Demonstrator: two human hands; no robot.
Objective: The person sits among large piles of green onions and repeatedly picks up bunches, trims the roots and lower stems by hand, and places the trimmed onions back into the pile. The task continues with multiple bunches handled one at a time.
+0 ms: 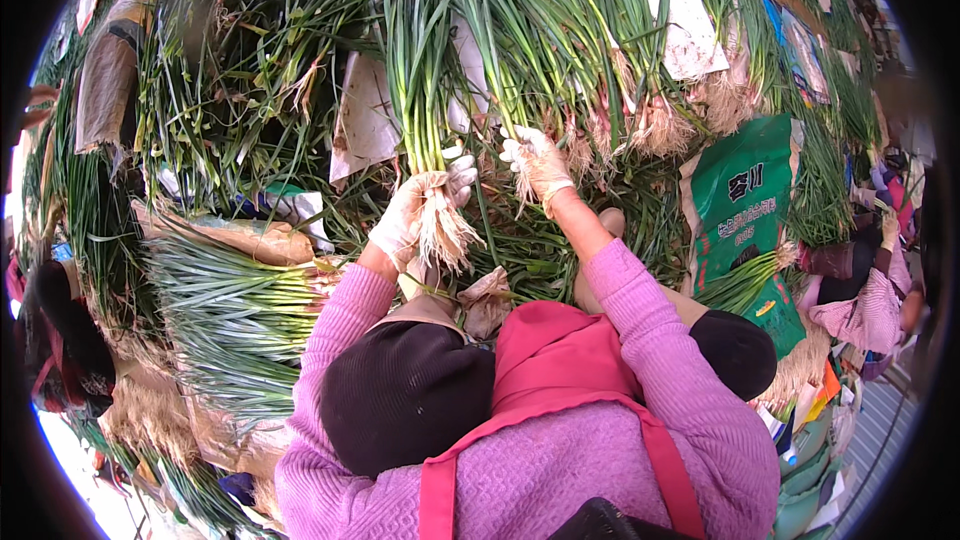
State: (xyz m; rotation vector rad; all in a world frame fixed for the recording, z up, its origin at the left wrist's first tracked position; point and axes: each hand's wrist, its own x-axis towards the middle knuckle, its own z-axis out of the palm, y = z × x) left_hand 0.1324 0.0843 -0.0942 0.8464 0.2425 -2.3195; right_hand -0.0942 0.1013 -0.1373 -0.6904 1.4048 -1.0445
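My left hand [412,214], in a whitish glove, grips a bunch of green onions [426,120] just above the roots. Their pale roots [444,232] hang below my fingers, and the long green leaves spread away from me. Beside it, my gloved right hand [541,163] pinches a thinner stalk or few [504,90], with a tuft of roots showing under the fingers. How many stalks it holds is hard to tell. A wide row of loose green onions [577,52] lies just beyond, roots towards me.
Left of me lies a pile of green onions [240,315] beside a rolled sack [232,232]. Loose leaves [247,75] heap at the far left. On the right, a green printed sack [739,187] has a small bunch [746,281] on it. Another person [862,307] sits at far right.
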